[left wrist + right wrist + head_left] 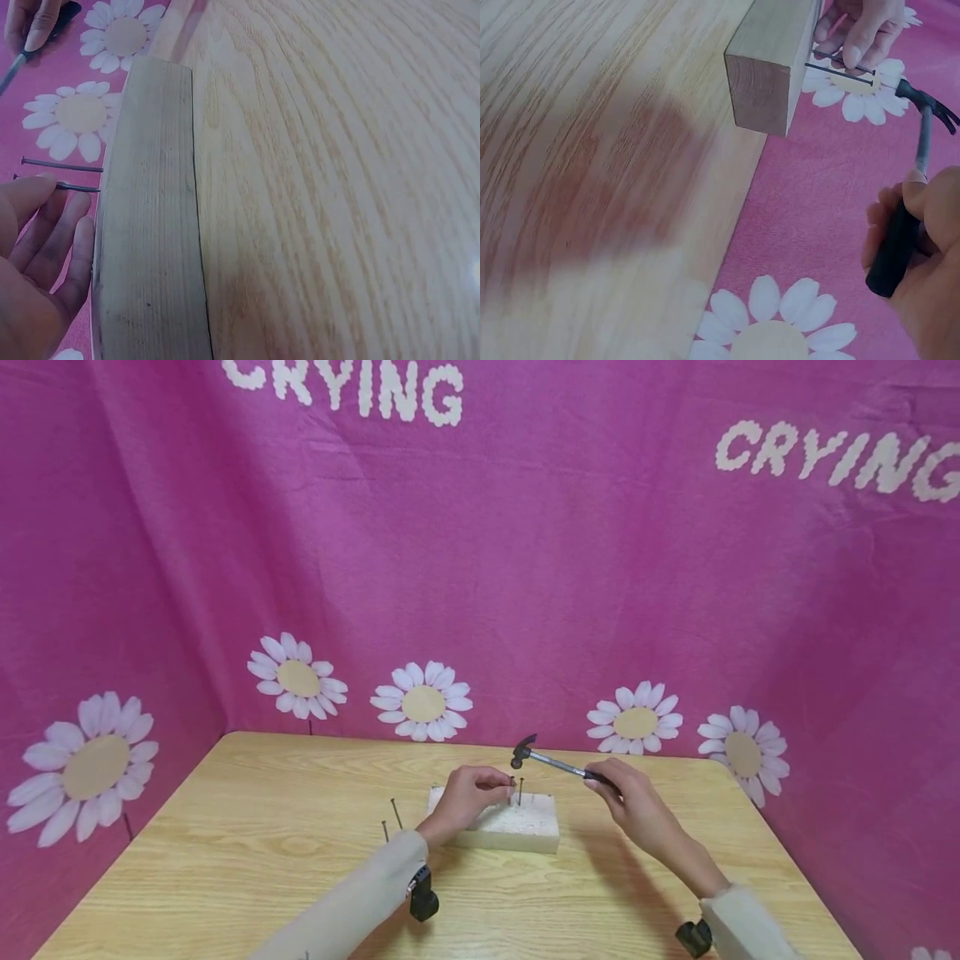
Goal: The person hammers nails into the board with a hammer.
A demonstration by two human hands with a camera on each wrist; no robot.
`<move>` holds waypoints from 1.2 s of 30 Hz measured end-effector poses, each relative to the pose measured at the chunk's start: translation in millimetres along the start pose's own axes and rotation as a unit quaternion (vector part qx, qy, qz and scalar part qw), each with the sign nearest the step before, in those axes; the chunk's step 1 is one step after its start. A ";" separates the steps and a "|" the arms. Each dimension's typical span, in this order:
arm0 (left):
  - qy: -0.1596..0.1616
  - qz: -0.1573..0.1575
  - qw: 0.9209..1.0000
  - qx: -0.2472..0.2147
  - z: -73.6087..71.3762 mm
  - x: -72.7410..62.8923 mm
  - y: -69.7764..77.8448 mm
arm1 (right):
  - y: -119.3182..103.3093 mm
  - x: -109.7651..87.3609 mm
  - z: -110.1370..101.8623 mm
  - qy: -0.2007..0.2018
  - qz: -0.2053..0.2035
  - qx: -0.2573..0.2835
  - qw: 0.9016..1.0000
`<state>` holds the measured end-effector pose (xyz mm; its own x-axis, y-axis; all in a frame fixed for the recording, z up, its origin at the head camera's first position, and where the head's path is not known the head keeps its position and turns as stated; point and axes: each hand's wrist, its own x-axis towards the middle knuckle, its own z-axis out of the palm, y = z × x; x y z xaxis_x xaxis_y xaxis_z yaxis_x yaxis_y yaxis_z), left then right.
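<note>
**My left hand (468, 797) pinches a nail (79, 187), my right hand (633, 797) grips a hammer (555, 762)**

A second nail (64, 165) stands upright on top of the block (528, 825), just right of the one between my thumb and fingers. The hammer's head hangs near both nail heads, touching neither; my right fingers curl round its black handle. Off left, beside my left sleeve (360, 889), two more nails (397, 814) show; whether they stand or lie, I cannot tell.

The block sits towards the far side of the table (225, 843), well apart from its left and right edges, with room for my arms in front and to either side.

The tabletop is pale, grained wood with my shadow across it. Creased magenta cloth (525, 568) rises behind, printed with daisies (423, 703) and white lettering (405, 393) reading CRYING.
</note>
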<state>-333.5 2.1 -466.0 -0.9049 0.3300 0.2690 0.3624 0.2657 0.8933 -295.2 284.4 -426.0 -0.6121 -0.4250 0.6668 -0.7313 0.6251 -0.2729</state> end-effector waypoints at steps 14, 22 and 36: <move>0.002 0.015 1.000 0.002 0.5 -2.0 -2.2 | -11.5 6.7 -4.7 0.014 -0.019 -0.043 0.999; 0.005 0.022 1.000 0.005 0.9 -2.0 -2.8 | -16.3 11.5 -7.4 0.047 -0.037 -0.047 0.997; 0.008 0.037 0.999 0.007 0.8 -3.7 -4.7 | -16.2 12.9 -6.4 0.057 -0.013 -0.016 0.998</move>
<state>-331.7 0.4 -471.5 -0.8786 0.3347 0.3406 0.4321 0.2537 0.8654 -289.4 273.0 -408.6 -0.5532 -0.3648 0.7489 -0.7352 0.6365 -0.2330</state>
